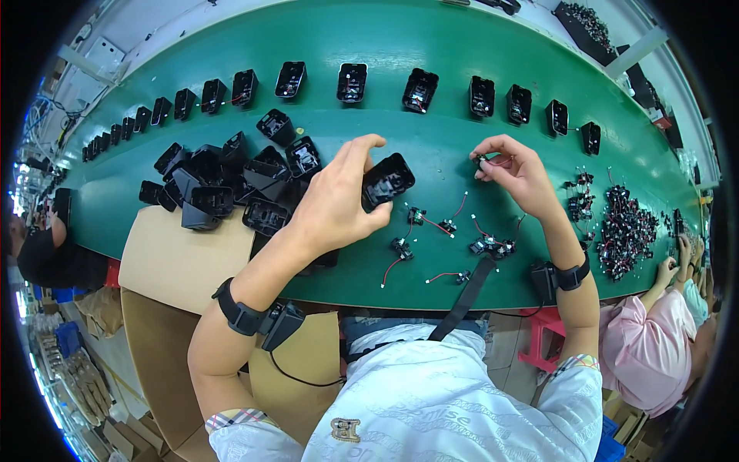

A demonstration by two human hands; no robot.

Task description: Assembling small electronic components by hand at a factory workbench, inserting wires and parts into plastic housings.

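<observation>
My left hand [342, 196] grips a black plastic housing [387, 182], tilted so that its open side shows. Between the fingertips of my right hand [514, 171] is a small black part with a red wire [482, 160], too small to make out fully. The two hands are apart above the green table. Below them lie several small black modules [491, 246] with red-and-black wires and white plugs. To the left of my left hand, black housings [208, 181] are heaped in a loose pile, some open side up.
A curved row of black housings [352, 82] stands along the far part of the green table [431, 46]. A large heap of wired modules [625, 231] lies at the right. An open cardboard box [185, 254] stands at the near left edge. Other people [650, 339] sit at the right and left.
</observation>
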